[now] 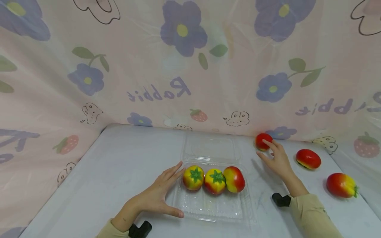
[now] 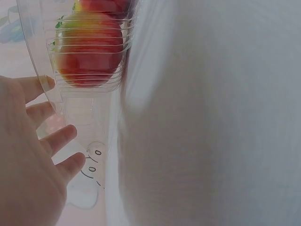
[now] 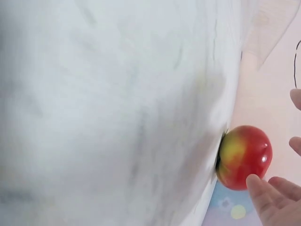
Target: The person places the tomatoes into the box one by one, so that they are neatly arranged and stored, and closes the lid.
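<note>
A clear plastic clamshell box lies with its lid folded back, holding a row of red-and-yellow toy tomatoes: a left one, a middle one and a right one. My left hand is spread at the box's left side, its fingertips at the rim. At the back of the table, my right hand reaches over a red toy tomato with fingers spread. In the right wrist view, a fingertip overlaps that tomato; whether it touches, I cannot tell.
To the right of my right hand lie a red toy tomato and a red-and-yellow one on its side. The white tabletop meets a printed curtain at the back and sides.
</note>
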`<state>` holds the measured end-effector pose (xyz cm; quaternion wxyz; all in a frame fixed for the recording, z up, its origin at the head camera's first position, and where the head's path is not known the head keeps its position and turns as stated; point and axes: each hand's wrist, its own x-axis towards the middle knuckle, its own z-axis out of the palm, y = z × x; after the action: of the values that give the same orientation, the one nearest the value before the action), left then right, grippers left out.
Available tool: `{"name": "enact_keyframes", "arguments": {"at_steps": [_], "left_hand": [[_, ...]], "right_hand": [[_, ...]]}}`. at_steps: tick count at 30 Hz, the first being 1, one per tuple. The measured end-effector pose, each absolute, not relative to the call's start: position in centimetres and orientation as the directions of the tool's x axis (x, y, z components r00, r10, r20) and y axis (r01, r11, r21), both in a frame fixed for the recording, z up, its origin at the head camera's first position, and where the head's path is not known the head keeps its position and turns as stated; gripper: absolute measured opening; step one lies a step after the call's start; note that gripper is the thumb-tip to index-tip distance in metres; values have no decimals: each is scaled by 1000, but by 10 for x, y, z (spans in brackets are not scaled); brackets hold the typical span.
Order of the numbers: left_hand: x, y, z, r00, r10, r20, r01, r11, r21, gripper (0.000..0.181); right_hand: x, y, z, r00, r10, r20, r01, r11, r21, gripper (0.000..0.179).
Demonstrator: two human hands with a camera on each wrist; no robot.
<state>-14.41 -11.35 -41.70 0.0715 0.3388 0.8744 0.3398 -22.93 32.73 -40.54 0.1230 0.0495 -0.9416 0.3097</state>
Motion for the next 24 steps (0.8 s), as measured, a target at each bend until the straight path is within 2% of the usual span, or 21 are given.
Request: {"name": "enact_keyframes", "arguments": {"at_steps": [13, 24], "left_hand": [[-144, -114, -418, -761, 640, 103, 541, 540, 645, 119], [-144, -114, -418, -762, 640, 103, 540, 538, 647, 118]], "right_hand": [[-244, 335, -405, -976, 13, 218, -119, 806, -580, 67], [-259, 333, -408, -973, 43, 226, -97, 816, -570, 69]]}}
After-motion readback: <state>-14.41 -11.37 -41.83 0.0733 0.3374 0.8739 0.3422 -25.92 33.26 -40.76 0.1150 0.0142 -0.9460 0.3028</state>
